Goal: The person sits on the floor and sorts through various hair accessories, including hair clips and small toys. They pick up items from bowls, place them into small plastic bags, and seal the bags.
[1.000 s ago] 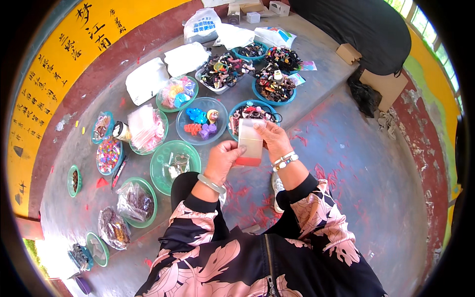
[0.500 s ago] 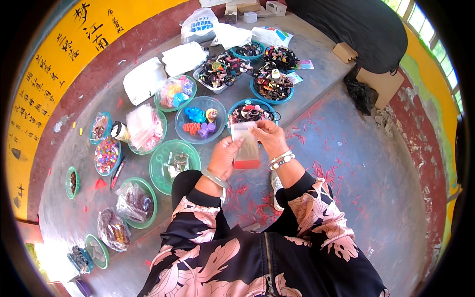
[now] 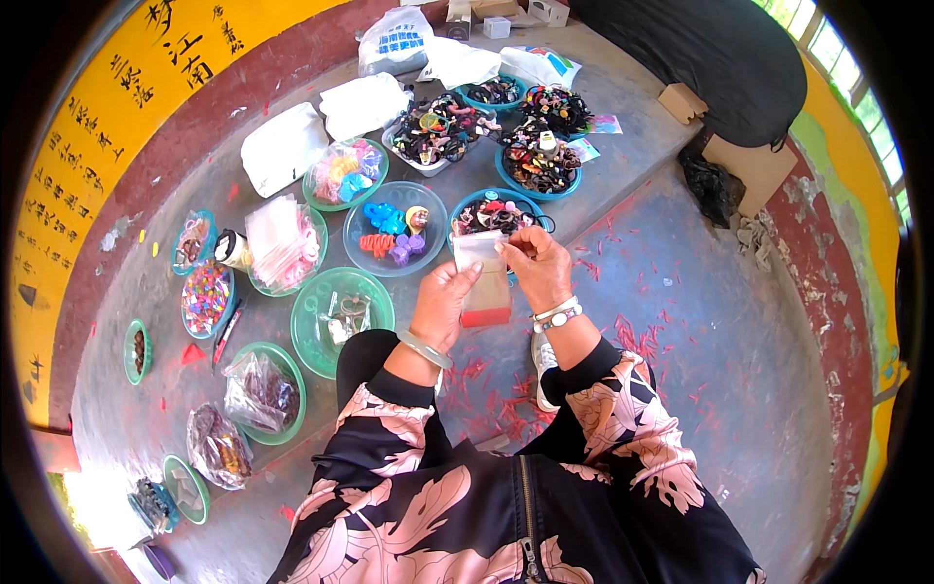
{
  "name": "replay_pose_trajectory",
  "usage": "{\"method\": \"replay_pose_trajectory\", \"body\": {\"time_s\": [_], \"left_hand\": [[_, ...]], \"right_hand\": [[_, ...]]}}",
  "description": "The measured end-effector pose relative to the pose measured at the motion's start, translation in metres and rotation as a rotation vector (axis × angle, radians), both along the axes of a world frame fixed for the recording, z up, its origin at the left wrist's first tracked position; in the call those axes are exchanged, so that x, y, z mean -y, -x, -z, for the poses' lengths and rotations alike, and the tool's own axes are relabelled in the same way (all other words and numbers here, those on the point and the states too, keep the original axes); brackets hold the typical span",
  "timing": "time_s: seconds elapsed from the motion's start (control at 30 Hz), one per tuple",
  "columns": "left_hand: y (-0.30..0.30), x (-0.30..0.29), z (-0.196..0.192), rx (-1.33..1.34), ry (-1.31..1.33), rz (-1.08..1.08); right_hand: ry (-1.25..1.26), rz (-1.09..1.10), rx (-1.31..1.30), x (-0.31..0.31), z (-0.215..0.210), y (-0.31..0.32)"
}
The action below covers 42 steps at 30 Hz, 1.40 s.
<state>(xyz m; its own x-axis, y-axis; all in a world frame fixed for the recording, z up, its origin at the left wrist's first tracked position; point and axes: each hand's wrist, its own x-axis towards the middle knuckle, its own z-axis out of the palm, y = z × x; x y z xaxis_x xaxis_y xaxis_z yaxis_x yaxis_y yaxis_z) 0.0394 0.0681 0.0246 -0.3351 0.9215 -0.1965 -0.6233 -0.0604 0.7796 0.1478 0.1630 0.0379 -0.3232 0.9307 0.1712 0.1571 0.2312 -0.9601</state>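
Note:
A small clear plastic bag (image 3: 487,289) with a red band at its bottom hangs upright in front of me. My left hand (image 3: 443,304) pinches its left side, the thumb lying across the upper part. At the top right corner of the bag, the thumb and fingers of my right hand (image 3: 541,268) are closed on its edge. Whether anything small is inside the bag, I cannot tell. Just beyond my hands stands a blue bowl of dark hair ties (image 3: 498,216). Left of them is a clear bowl with blue, orange and purple pieces (image 3: 397,234).
A green bowl (image 3: 309,341) holds small clear packets by my left knee. Pink-edged plastic bags (image 3: 277,238) fill another bowl. Beads (image 3: 206,300) and a cutter knife (image 3: 227,331) lie farther left. White bags (image 3: 284,149) stand at the back; red scraps (image 3: 637,341) litter the floor.
My right hand has shifted slightly up and to the right along the bag's top edge. The left hand keeps its hold, and the bag stays between both hands.

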Motion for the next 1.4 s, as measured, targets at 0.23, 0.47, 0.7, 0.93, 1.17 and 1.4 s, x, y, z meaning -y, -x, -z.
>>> {"method": "replay_pose_trajectory", "body": {"time_s": [0.23,0.47,0.7,0.93,1.17,1.4], "left_hand": [[0.001,0.001,0.003,-0.02,-0.011,0.01],[0.002,0.0,0.005,-0.021,-0.01,0.047],[0.001,-0.001,0.003,0.083,0.03,0.056],[0.005,0.001,-0.004,0.206,0.036,0.065],[0.002,0.0,0.001,-0.039,0.017,0.072],[-0.004,0.0,-0.006,0.01,-0.007,0.043]], "right_hand": [[0.089,-0.116,-0.083,-0.009,0.013,-0.003],[-0.04,-0.086,0.037,-0.005,0.006,-0.005],[-0.954,0.05,0.419,0.002,-0.019,-0.009],[-1.057,-0.034,0.32,0.007,-0.022,-0.006],[-0.442,-0.154,0.187,0.007,-0.019,-0.005],[-0.01,-0.226,0.053,0.0,-0.017,-0.012]]}}
